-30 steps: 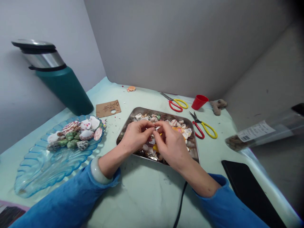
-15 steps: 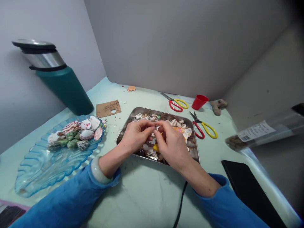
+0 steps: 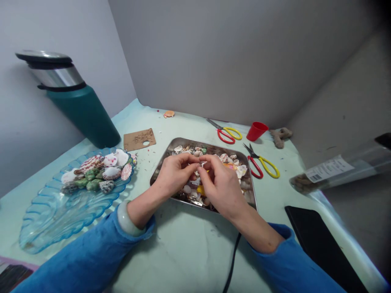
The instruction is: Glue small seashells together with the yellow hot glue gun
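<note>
Thumb and forefinger of the left hand (image 3: 174, 173) and of the right hand (image 3: 224, 187) pinch together, fingertips almost meeting, around a small piece (image 3: 202, 163); the fingers hide most of it, and its kind is too small to tell. It sits just above the metal tray (image 3: 175, 142), so anything that slips should drop among the shells (image 3: 224, 157) and the yellow piece (image 3: 200, 190) inside.

Fine fingertip work like this seems best done with a light, even pinch from both sides, one hand steadying while the other makes small turns; pressing hard could chip or flick away something so little. Both wrists held low would help steadiness, with the fingers parted enough to see the piece.

Beyond the tray's right side lie the nearer scissors (image 3: 259, 158), blades apart. On the left, a blue dish (image 3: 51, 219) bears larger shells (image 3: 92, 162) and green stones (image 3: 93, 185).
</note>
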Available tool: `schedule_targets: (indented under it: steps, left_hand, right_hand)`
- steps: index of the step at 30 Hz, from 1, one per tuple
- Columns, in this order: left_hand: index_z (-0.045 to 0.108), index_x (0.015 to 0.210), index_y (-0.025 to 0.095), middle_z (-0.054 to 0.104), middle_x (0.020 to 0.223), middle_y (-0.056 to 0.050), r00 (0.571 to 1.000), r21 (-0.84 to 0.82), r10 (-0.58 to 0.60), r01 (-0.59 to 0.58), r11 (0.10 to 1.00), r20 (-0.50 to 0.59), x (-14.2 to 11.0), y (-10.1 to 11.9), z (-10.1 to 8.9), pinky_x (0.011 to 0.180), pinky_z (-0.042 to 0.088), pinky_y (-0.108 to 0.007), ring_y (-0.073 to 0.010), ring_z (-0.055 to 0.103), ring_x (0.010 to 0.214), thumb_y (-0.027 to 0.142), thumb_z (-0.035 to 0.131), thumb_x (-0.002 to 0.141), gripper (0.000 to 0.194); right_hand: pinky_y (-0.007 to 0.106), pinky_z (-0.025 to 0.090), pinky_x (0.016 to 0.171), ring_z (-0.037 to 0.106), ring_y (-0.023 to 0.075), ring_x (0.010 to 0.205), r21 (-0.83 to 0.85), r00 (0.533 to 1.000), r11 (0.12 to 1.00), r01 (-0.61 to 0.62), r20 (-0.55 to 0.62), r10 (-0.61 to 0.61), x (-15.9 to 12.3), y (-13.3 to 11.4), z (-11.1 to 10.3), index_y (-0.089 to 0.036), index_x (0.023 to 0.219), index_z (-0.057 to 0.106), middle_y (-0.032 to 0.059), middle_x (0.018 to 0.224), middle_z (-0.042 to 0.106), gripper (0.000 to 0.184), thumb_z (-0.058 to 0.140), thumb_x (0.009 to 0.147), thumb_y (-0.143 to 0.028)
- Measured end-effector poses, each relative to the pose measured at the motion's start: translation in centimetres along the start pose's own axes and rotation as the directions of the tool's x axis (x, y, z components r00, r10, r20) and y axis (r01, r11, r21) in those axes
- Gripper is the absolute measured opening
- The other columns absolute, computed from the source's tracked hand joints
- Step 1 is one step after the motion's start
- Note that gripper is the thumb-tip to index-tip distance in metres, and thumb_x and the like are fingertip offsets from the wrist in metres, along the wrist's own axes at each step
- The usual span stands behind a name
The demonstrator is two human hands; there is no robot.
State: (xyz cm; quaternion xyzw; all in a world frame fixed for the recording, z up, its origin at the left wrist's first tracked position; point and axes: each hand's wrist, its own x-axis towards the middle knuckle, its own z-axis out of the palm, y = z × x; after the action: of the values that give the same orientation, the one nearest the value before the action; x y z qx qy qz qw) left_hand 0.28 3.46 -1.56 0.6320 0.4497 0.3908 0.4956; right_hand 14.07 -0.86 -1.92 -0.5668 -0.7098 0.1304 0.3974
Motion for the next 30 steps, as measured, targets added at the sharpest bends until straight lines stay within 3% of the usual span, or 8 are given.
schedule_targets:
  steps: [12,30]
  left_hand:
    - [0.069,0.093,0.014,0.064,0.068,0.000,1.000,-0.026,0.009,-0.009,1.000,-0.001,-0.04,-0.24,0.10,0.051,0.047,-0.020,-0.0089,0.055,0.054,0.021,0.059,0.076,0.021]
    - [0.071,0.088,0.012,0.061,0.062,0.000,1.000,0.029,0.017,-0.016,0.999,-0.011,0.00,-0.12,-0.02,0.050,0.045,-0.019,-0.0089,0.053,0.053,0.022,0.060,0.077,0.018]
  right_hand:
    - [0.028,0.044,0.062,0.063,0.0168,0.069,0.017,0.999,1.000,0.010,-0.031,-0.010,-0.08,-0.09,-0.09,-0.019,0.108,0.057,0.0034,0.082,0.070,0.021,0.047,0.090,-0.023]
    - [0.028,0.045,0.062,0.065,0.0175,0.070,0.028,0.997,1.000,0.007,-0.072,-0.005,-0.04,0.04,0.04,-0.017,0.109,0.057,0.0041,0.083,0.071,0.022,0.050,0.089,-0.025]
